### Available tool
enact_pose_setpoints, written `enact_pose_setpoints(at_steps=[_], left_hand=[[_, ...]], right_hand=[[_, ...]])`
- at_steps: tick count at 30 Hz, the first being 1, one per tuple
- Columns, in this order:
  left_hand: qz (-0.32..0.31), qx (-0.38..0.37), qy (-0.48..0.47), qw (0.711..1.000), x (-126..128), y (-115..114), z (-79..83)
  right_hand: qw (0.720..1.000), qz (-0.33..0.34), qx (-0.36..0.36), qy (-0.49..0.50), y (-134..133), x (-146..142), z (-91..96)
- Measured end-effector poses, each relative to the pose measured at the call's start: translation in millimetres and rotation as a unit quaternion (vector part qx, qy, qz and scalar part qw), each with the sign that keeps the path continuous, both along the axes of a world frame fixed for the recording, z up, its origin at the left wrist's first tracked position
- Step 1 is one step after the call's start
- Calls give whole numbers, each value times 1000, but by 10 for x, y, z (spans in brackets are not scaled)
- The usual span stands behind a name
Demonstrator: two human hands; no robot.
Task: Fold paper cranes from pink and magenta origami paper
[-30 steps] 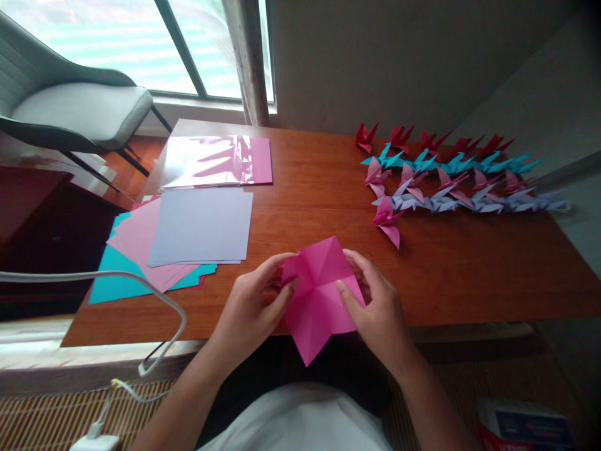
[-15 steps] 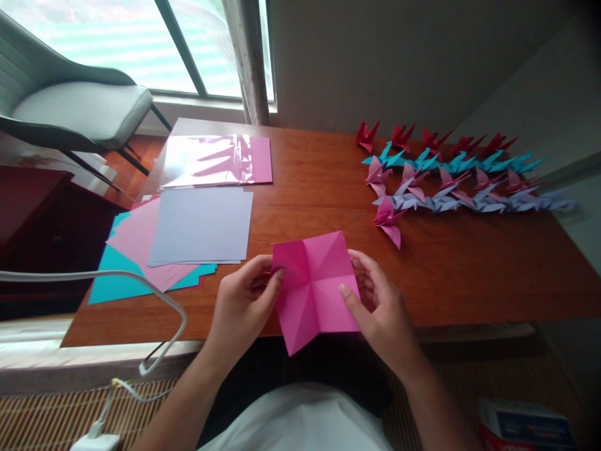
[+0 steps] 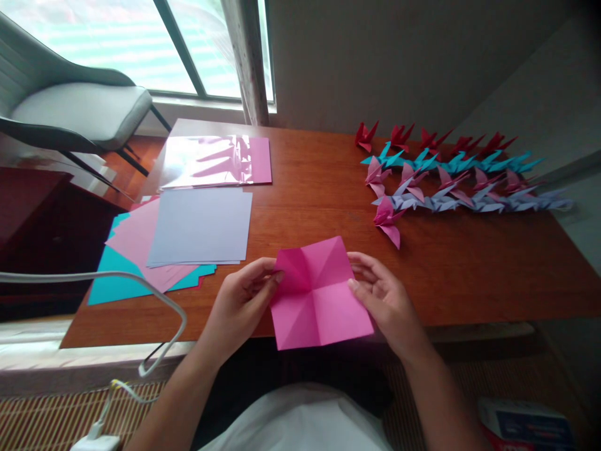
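Note:
A square sheet of bright pink origami paper (image 3: 323,300) hangs between my hands over the table's front edge, marked by straight and diagonal creases that cross near its middle. My left hand (image 3: 246,297) pinches its left edge between thumb and fingers. On the opposite side my right hand (image 3: 380,294) grips the right edge, thumb on top and fingers behind. Beyond the sheet, a matching pink folded paper crane (image 3: 388,219) sits on the wooden table (image 3: 310,188).
Rows of paper cranes in red (image 3: 401,136), turquoise (image 3: 425,161), light pink (image 3: 413,181) and lavender (image 3: 441,200) line the right back. At left lie lavender sheets (image 3: 201,225), pink and turquoise sheets (image 3: 117,275) and a clear paper packet (image 3: 216,161). A white cable (image 3: 159,291) loops at the near left.
The pink sheet has opened flatter, its lower corners spreading outward. My right thumb has shifted slightly toward the sheet's right edge.

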State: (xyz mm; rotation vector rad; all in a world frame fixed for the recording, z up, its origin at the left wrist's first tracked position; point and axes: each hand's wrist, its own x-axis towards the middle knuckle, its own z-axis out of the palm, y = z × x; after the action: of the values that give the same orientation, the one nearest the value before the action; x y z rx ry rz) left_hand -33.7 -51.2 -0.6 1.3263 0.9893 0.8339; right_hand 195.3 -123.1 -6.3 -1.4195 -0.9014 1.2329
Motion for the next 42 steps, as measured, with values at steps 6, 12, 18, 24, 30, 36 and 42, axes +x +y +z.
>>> enact_pose_setpoints(at_steps=[6,12,18,24,30,36,42], left_hand=[[4,-19,-21,1000,2,10,1],[36,-84,-61,994,2,15,-6],[23,-140,-105,984,-6,5,26],[0,-156,-104,982,29,-16,77],[5,-152,-85,985,38,-25,114],[24,-160,-95,982,43,-28,126],[22,-178,-77,981,24,27,104]], right_hand=[[999,23,-4,43,9,18,19],[995,47,-20,81,-23,19,4],[994,16,-6,106,-23,24,-78],[991,34,-22,126,-17,-5,-6],[991,23,-7,133,-19,-36,32],[993,19,8,115,-10,-13,-18],[997,19,-11,75,6,22,-41]])
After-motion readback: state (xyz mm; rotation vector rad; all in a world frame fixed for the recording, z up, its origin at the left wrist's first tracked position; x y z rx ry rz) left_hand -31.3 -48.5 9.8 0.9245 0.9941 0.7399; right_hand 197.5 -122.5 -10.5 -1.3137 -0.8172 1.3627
